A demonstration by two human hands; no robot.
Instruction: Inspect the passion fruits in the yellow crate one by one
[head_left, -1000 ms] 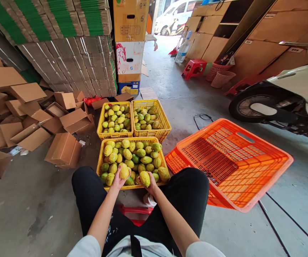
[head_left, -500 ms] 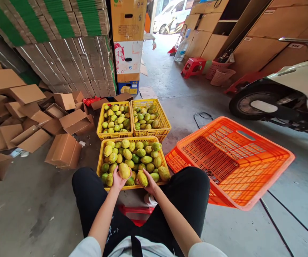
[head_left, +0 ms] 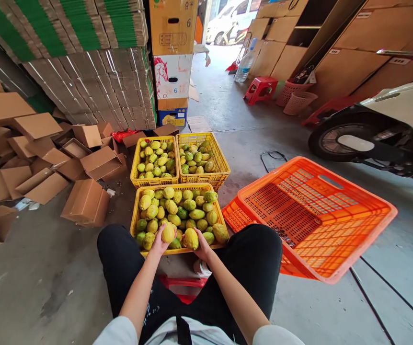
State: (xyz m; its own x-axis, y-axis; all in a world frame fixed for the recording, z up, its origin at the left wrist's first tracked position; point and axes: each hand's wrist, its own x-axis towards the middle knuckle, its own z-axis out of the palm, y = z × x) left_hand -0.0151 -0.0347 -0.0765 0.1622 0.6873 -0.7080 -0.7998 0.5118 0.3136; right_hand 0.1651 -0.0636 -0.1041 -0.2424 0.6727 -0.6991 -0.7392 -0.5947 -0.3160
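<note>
My left hand (head_left: 159, 245) is closed around a rounded yellow, papaya-like fruit (head_left: 168, 233). Close beside it, my right hand (head_left: 202, 245) grips a second yellow papaya-like fruit (head_left: 191, 238), longer in shape. Both are held apart, over the near edge of a yellow plastic crate (head_left: 133, 218). That crate is filled with similar fruits (head_left: 189, 204), from yellow to dark green. Parts of my fingers are hidden behind the held fruits.
Two more yellow crates of fruit (head_left: 154, 181) (head_left: 221, 168) stand just beyond. An orange crate (head_left: 368, 227) lies tilted by my right knee. Cardboard boxes (head_left: 84, 201) are heaped at left. A motorbike (head_left: 353, 139) is parked at right; a red stool (head_left: 260, 90) stands farther back.
Both fruits stay in my hands. The left one has turned slightly and shifted a little; the right one has rolled a bit in my grip, showing more of its face.
</note>
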